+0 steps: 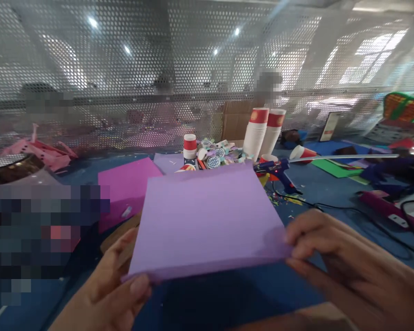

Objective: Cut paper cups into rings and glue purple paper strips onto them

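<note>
A purple foam or paper sheet (207,220) is held up in front of me, tilted with its near edge lower and slightly folded along that edge. My left hand (113,285) pinches its near left corner, with the thumb in front and the fingers behind. At the near right corner, my right hand (345,257) grips the sheet between thumb and fingers. Just beyond the far right corner lies a dark blue glue gun (279,172) with a glue stick (345,156) sticking out of its back.
Stacked paper cups (257,133) stand at the back near a pile of cut paper pieces (215,156). A magenta sheet (124,188) lies at left. On the right are a green sheet (336,167), a purple power strip (386,209) and black cables. A perforated metal screen (193,69) closes the back.
</note>
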Motion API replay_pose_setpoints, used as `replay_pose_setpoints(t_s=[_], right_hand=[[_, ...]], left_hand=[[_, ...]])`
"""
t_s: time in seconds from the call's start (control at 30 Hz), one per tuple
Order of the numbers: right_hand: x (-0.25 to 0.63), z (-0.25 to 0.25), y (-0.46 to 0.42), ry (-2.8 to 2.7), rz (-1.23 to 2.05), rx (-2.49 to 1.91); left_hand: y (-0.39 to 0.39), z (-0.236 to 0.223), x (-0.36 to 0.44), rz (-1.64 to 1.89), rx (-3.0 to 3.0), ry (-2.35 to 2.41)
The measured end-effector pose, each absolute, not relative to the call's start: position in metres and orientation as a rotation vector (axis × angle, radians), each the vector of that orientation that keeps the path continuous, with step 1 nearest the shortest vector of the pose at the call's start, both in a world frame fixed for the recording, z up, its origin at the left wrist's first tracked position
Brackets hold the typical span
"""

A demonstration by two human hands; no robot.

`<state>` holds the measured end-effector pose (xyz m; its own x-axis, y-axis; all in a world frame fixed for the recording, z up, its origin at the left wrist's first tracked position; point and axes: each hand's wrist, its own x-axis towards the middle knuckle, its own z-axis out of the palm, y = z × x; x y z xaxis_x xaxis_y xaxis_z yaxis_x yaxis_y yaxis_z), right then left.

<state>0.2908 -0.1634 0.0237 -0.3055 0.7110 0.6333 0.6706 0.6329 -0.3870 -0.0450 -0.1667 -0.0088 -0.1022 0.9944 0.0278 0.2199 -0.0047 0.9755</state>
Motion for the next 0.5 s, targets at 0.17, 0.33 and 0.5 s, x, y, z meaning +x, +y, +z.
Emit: replay_pose_setpoints(t_s=[0.17, 0.33, 0.5], right_hand=[[0.289, 0.031, -0.134, -1.953, 0.068, -1.115], [0.285, 0.028, -0.108, -1.991, 0.202, -1.08], [0.28, 0.029, -0.083, -2.021, 0.208, -1.038]], left_hand=[[-0.138, 0.031, -0.01, 1.13, 0.917, 1.205], [-0.105, 0.051, 0.036, 1.084, 0.871, 0.984], [-0.07, 0.054, 0.048, 1.473, 0.857, 0.904]])
